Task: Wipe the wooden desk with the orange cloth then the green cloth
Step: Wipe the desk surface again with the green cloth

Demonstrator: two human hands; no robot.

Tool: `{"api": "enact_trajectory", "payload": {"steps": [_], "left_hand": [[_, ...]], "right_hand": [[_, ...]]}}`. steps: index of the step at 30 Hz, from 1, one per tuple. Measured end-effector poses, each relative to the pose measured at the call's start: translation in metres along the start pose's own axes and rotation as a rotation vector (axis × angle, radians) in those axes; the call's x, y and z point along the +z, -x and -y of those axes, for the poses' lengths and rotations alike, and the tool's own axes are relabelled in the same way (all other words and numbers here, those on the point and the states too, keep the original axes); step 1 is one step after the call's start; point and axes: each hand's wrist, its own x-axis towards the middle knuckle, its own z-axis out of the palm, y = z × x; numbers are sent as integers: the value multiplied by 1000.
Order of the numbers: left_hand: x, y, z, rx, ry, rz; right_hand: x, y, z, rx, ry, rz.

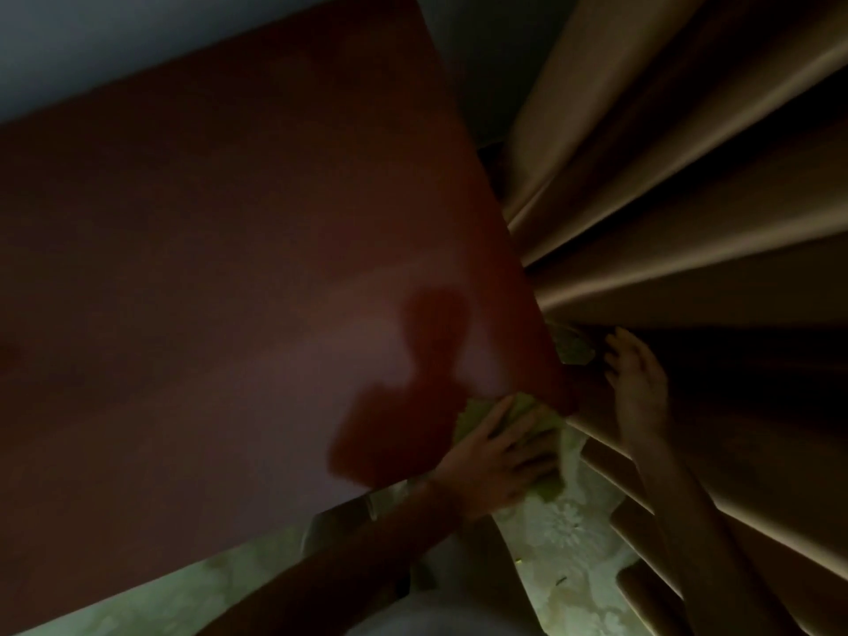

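Observation:
The dark reddish wooden desk fills the left and middle of the view. At its near right corner lies the green cloth, partly hanging over the edge. My left hand presses flat on that cloth with its fingers stretched out toward the right. My right hand is held past the desk's right edge, fingers spread and holding nothing, against the curtain folds. No orange cloth is in view. The picture is dim and blurred.
Heavy beige curtains hang close along the desk's right side. A pale floor with a floral pattern shows below the desk's corner. A grey wall runs behind the desk's far edge.

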Motion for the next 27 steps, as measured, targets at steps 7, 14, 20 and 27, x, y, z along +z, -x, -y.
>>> {"api": "enact_trajectory", "payload": {"steps": [7, 14, 20, 27], "left_hand": [[0, 46, 109, -553, 123, -210], [-14, -55, 69, -500, 130, -112], [13, 40, 15, -603, 187, -107], [-14, 44, 152, -1035, 206, -245]], "right_hand": [[29, 1, 19, -96, 27, 110], [32, 10, 31, -192, 140, 41], [96, 14, 60, -391, 336, 111], [152, 21, 58, -524, 665, -292]]}}
